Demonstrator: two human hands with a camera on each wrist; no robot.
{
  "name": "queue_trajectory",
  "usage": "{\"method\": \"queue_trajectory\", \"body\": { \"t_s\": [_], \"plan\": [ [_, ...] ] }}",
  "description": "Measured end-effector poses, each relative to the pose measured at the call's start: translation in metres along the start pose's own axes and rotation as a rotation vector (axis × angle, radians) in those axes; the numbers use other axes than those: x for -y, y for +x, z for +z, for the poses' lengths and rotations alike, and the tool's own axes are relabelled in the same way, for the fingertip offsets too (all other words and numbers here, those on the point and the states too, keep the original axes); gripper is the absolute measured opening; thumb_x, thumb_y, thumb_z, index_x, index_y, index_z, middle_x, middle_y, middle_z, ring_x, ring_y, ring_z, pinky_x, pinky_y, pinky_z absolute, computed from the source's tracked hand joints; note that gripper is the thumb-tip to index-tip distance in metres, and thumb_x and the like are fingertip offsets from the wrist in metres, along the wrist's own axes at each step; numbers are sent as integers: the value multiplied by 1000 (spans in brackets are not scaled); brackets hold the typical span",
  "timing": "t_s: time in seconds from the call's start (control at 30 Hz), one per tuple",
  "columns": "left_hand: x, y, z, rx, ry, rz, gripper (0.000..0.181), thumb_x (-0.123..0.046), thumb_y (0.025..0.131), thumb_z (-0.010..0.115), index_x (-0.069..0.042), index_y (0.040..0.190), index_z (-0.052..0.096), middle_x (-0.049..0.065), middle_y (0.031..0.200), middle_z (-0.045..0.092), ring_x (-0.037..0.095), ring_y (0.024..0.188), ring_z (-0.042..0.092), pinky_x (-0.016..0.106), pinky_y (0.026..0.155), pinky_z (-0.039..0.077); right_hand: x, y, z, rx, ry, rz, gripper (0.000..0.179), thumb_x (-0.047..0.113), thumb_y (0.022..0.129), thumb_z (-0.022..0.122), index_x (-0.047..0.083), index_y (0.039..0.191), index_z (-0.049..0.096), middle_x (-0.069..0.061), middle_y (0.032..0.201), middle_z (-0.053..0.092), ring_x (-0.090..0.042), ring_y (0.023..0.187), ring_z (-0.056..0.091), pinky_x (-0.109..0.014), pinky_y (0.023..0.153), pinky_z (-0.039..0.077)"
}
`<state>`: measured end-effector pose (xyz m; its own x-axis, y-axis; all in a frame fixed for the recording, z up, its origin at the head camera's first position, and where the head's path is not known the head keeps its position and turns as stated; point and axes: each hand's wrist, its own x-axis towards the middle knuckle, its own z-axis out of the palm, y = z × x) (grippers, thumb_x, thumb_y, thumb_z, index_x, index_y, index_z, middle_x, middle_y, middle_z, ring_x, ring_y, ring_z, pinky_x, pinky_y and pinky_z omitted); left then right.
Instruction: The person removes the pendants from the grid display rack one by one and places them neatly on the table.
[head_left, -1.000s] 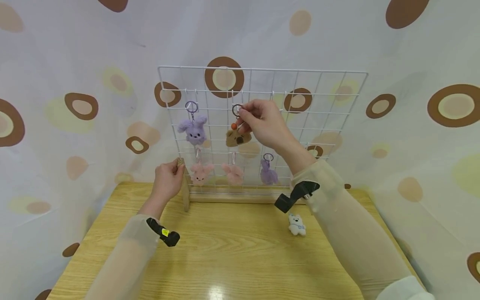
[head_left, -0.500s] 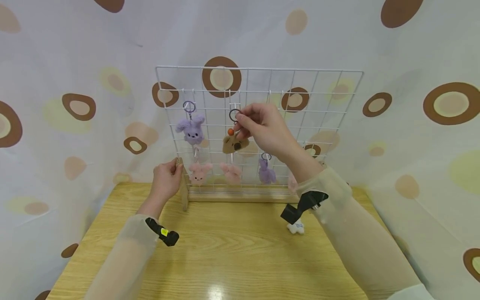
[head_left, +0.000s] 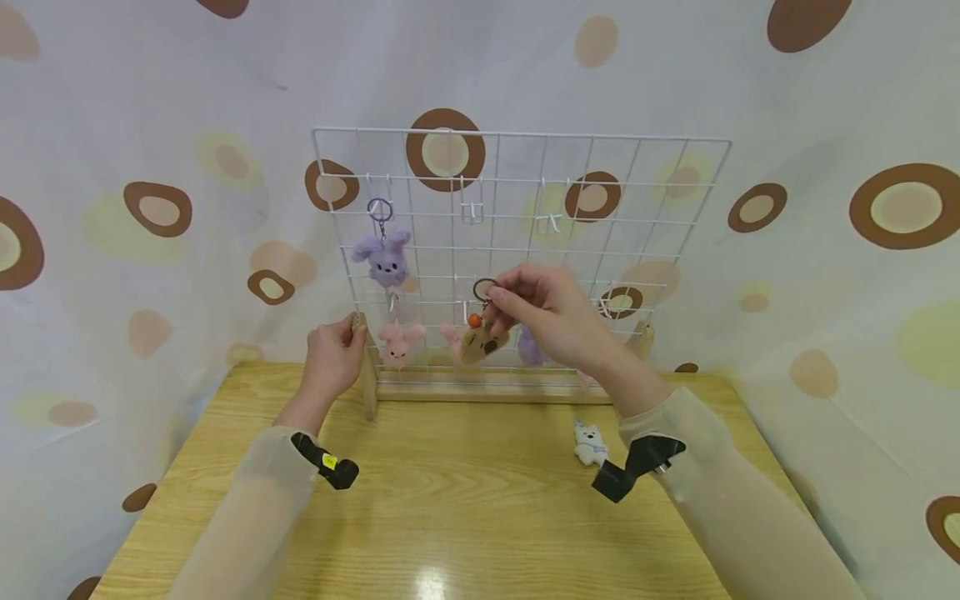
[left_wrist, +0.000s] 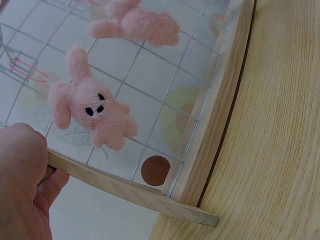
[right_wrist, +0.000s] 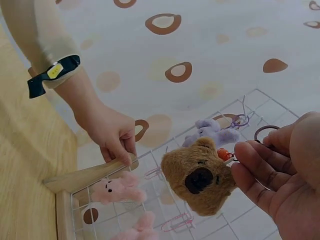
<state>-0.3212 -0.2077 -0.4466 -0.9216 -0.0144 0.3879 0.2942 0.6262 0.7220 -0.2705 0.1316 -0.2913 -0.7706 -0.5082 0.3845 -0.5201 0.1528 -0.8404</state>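
1. Pinching the ring (head_left: 483, 280) of the brown bear keychain (head_left: 474, 343) between thumb and fingertips, the right hand (head_left: 551, 317) holds it up in front of the lower part of the white wire grid (head_left: 525, 134); the bear dangles below, an orange bead (head_left: 475, 320) beside its head.

2. Over at the left end, the left hand (head_left: 335, 358) grips the top of the wooden post (head_left: 369, 379), fingers curled round it.

3. Behind the bear, partly covered, hangs a pink plush (head_left: 450, 335); another pink plush (head_left: 400, 344) hangs nearer the post, with a purple rabbit (head_left: 387, 262) above it; a purple plush (head_left: 529, 348) peeks out behind the right hand.

4. Down on the wooden table (head_left: 435, 508), a small white bear (head_left: 590, 444) lies near the right forearm.
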Motion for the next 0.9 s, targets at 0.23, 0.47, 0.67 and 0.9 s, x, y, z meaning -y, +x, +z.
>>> {"method": "queue_trajectory", "body": {
  "t_s": [0.23,0.47,0.67,0.9],
  "plan": [
    [-4,0,0,5,7,3,40,-8,109,58,17,140,56,28,88,74,14,47,47,26,46,41,-17,-31,-3,8,1,28,17,6,110,58,-5,106,70,-16,91,73,-36,77,71,-37,72,61],
    [-3,0,-1,4,21,-1,40,-8,109,57,17,140,56,29,89,74,15,48,48,26,47,41,-33,-53,-8,35,16,65,15,4,109,57,-5,106,69,-17,93,73,-37,78,72,-40,76,62],
    [-1,-1,-1,6,21,10,40,-8,109,57,18,140,55,31,91,74,13,46,48,26,48,42,-42,-67,-9,64,24,107,15,4,109,57,-2,107,70,-18,95,73,-36,80,71,-39,76,62],
    [-4,-1,0,3,34,7,40,-8,109,57,17,140,56,27,85,74,14,46,47,27,48,42,-52,-82,-10,71,34,172,15,5,110,56,-3,109,70,-19,95,73,-35,80,71,-37,73,61]
  ]
}}
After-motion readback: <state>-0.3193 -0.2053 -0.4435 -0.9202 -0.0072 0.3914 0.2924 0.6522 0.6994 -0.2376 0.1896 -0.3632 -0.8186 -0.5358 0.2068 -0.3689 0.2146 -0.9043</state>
